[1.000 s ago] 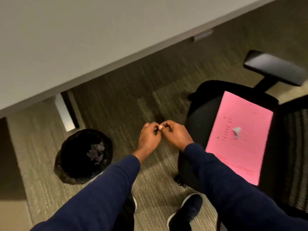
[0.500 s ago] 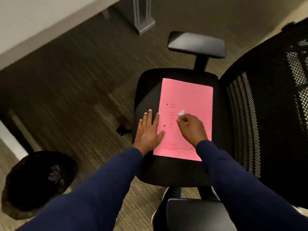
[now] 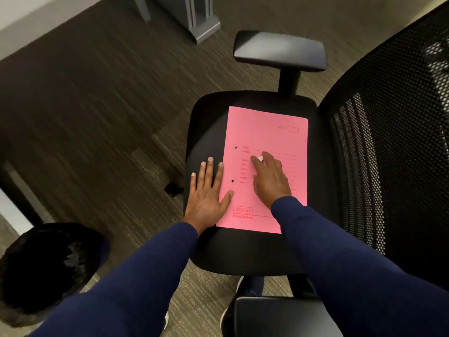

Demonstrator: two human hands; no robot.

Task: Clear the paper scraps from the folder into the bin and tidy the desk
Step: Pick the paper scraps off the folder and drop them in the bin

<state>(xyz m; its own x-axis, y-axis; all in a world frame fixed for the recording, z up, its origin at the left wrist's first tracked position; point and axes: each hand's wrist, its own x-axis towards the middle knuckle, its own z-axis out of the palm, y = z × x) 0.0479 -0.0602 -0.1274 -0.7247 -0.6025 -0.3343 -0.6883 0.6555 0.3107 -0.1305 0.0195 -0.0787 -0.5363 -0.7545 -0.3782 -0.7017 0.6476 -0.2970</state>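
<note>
A pink folder (image 3: 267,132) lies on a black office chair seat (image 3: 206,132), its long axis running from six to twelve o'clock. The right hand (image 3: 271,181) rests on it, fingertips pinching a small white paper scrap (image 3: 260,158) near its middle. The left hand (image 3: 206,194) lies flat and open at the folder's nine o'clock edge. The bin (image 3: 43,271) stands well apart at eight o'clock, nearer the left arm. Print reads "DELUXE"; smaller lines are illegible.

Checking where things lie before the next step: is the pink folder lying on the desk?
No, the pink folder lies flat on the black chair seat, with the left hand pressed beside it.
</note>
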